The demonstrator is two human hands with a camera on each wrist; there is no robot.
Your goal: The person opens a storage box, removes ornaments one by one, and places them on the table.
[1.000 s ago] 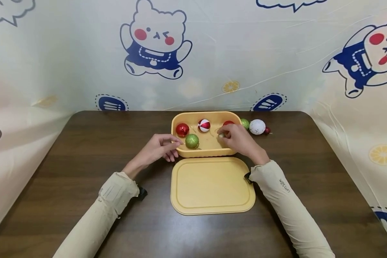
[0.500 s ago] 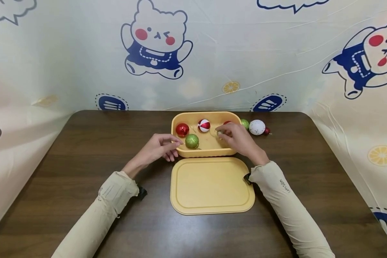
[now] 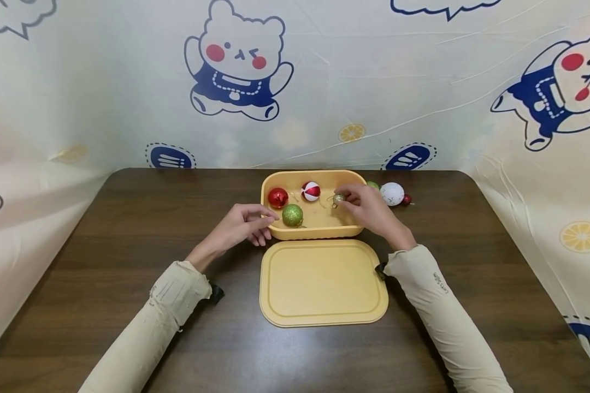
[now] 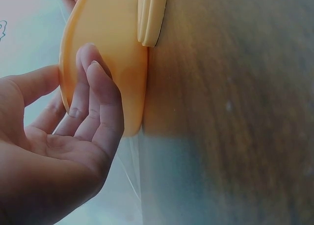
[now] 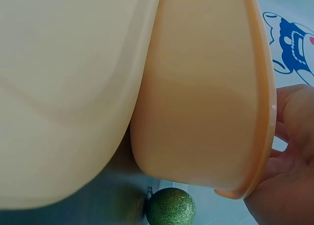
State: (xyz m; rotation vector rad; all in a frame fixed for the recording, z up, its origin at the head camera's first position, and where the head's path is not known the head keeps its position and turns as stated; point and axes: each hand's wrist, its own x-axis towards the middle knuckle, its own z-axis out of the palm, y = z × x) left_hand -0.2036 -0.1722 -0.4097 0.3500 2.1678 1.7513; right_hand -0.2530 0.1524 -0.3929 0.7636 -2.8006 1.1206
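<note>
Inside the yellow box (image 3: 314, 233), my right hand (image 3: 369, 210) pinches a small gold bauble (image 3: 338, 199) by its fingertips at the right end. In the right wrist view the box wall hides the fingertips. My left hand (image 3: 241, 224) is at the box's left front corner, its thumb touching the rim and its loosely bent fingers (image 4: 105, 102) against the outer wall. Also in the box lie a shiny red bauble (image 3: 278, 197), a glittery green bauble (image 3: 292, 215) and a red-and-white striped bauble (image 3: 311, 191).
Flat in front of the box lies its yellow lid (image 3: 324, 284). Right of the box on the dark wooden table (image 3: 142, 229) are a green bauble (image 5: 170, 206), a speckled white ball (image 3: 392, 194) and a small dark red ball (image 3: 407, 200). A printed cloth hangs behind.
My right hand has shifted slightly right and turned, so the gold bauble shows more between the fingers. It now covers the red bauble at the box's right end. The left hand stays put.
</note>
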